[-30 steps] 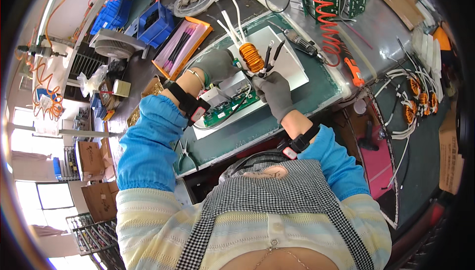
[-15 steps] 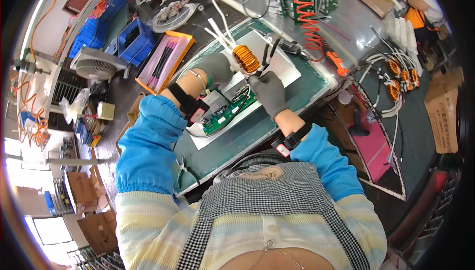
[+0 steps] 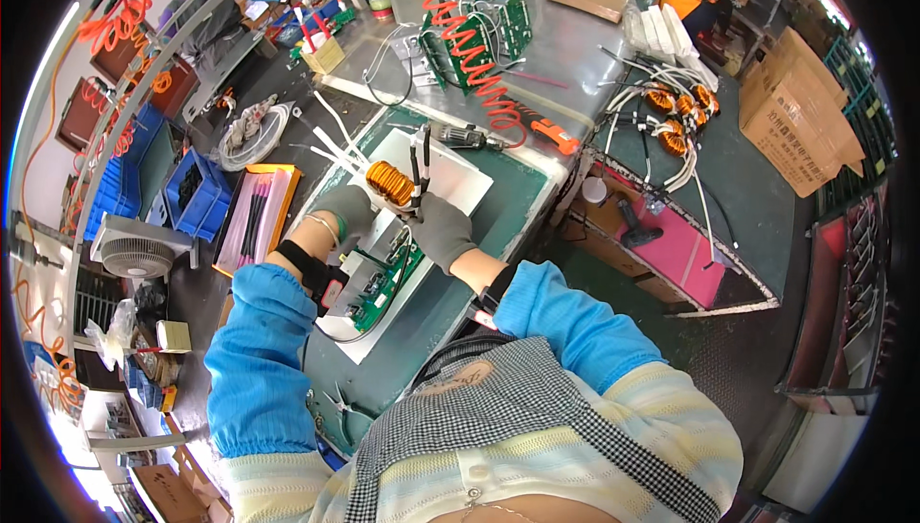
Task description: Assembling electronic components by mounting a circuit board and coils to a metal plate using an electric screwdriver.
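Observation:
A toroidal coil (image 3: 390,182) wound with orange-copper wire stands between my gloved hands, over the far part of a white plate (image 3: 467,167). White leads (image 3: 337,147) rise from it toward the far left, and black-sleeved leads (image 3: 421,155) stand up at its right side. My left hand (image 3: 347,211) is closed at the coil's near left, its fingertips partly hidden. Thumb and fingers of my right hand (image 3: 443,230) pinch at the foot of the black leads. Below my hands a green circuit board (image 3: 385,285) with grey metal parts lies on the plate.
Beyond the plate lies a power screwdriver (image 3: 460,136) on a red coiled hose (image 3: 470,49). Pliers (image 3: 343,408) rest near the green mat's front edge. More coils (image 3: 674,121) lie on the right-hand bench. An orange tray (image 3: 257,212) stands left; other people work farther off.
My view has swung, so the bench sits farther left and lower in the picture. Both hands keep their places at the coil, which stays over the plate.

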Demonstrator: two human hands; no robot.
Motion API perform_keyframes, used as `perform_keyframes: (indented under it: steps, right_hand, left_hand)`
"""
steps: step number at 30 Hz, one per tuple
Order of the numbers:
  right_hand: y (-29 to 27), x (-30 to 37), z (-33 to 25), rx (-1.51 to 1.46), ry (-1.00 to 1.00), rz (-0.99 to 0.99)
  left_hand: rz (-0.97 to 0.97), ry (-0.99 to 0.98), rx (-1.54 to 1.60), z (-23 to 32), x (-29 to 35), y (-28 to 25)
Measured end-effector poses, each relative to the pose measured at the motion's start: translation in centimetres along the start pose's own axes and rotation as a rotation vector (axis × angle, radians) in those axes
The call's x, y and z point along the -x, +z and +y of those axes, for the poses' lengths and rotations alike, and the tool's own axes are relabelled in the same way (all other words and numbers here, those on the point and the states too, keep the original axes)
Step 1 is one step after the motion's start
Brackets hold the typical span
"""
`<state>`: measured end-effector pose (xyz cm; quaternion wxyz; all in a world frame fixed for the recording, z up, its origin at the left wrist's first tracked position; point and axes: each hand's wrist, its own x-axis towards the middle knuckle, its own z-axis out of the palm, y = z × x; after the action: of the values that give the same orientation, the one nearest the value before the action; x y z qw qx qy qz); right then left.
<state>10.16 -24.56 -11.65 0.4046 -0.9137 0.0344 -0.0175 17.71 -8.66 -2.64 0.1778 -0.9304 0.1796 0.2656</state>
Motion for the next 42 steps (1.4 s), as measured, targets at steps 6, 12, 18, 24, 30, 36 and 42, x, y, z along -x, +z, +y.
perform_keyframes:
  steps: [6,12,18,24,30,36,42]
  right_hand:
    - [0.0,0.3,0.7,0.030,-0.181,0.039]
    - [-5.3,-2.8,8.3,-0.348,-0.105,-0.220]
    - [-7.1,-12.0,19.5,-1.202,0.602,0.049]
    - [-5.3,-16.0,22.3,-0.948,0.427,0.017]
    - [-12.0,-19.4,12.3,-0.731,0.014,0.030]
    - [-17.8,-25.5,-2.0,-0.853,-0.087,-0.127]
    - [-19.1,-27.6,0.5,-0.884,-0.311,-0.253]
  left_hand:
    - [0.066,0.009,-0.070,1.4,1.8,-1.2]
    - [0.059,0.011,0.192,-0.3,2.6,-1.1]
    - [0.713,0.180,0.565,-3.2,8.5,-1.9]
    - [0.761,-0.049,0.820,-4.1,14.7,-2.3]
    - [0.830,-0.480,1.100,-3.4,22.3,3.9]
    - [0.940,-0.991,1.127,0.7,29.0,13.2]
    - [0.691,-1.534,1.440,6.5,34.2,23.7]
